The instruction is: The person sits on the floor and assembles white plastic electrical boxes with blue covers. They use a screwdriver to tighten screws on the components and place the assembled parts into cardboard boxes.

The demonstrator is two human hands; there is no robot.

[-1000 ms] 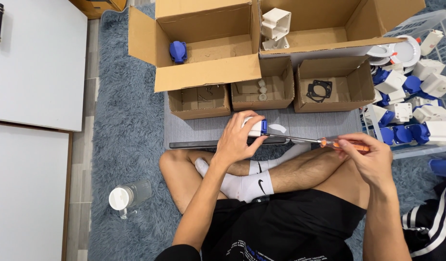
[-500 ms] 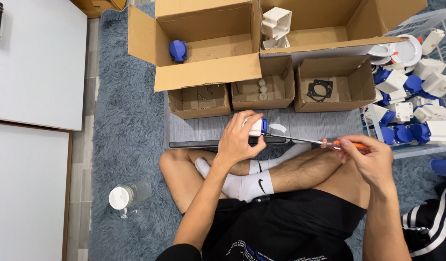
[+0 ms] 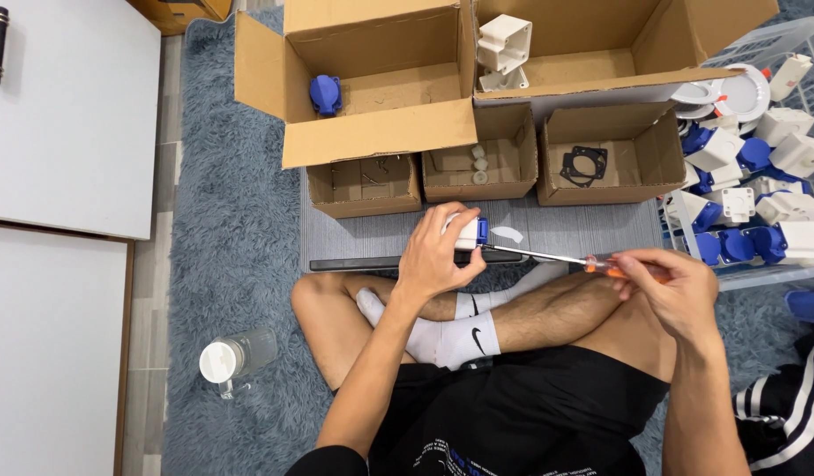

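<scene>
Your left hand (image 3: 435,256) is curled over a small white and blue socket (image 3: 470,232), fingers wrapped round its top and thumb underneath, holding it just above the grey mat (image 3: 583,231). Your right hand (image 3: 673,284) is closed round the orange handle of a screwdriver (image 3: 566,259), fingers pressed together on the grip. The thin metal shaft runs leftward from that hand, and its tip meets the blue end of the socket. Both hands hover over your crossed legs, with your white socks (image 3: 451,333) just below the left hand.

A dark strip (image 3: 354,263) lies along the near edge of the mat, passing under your left hand. A small white piece (image 3: 510,234) lies on the mat just right of the socket.

Beyond the mat stand three small cardboard boxes in a row: the left box (image 3: 365,187) holds small metal bits, the middle box (image 3: 479,166) holds white round parts, and the right box (image 3: 608,157) holds black gaskets. Behind them sit two big boxes: the left one (image 3: 376,70) holds a blue part (image 3: 326,93), and the right one (image 3: 601,44) holds white housings (image 3: 504,48).

To your right, a basket (image 3: 813,40) is full of white and blue sockets. On the rug (image 3: 239,264) to your left, a clear bottle (image 3: 235,355) with a white cap lies on its side.
</scene>
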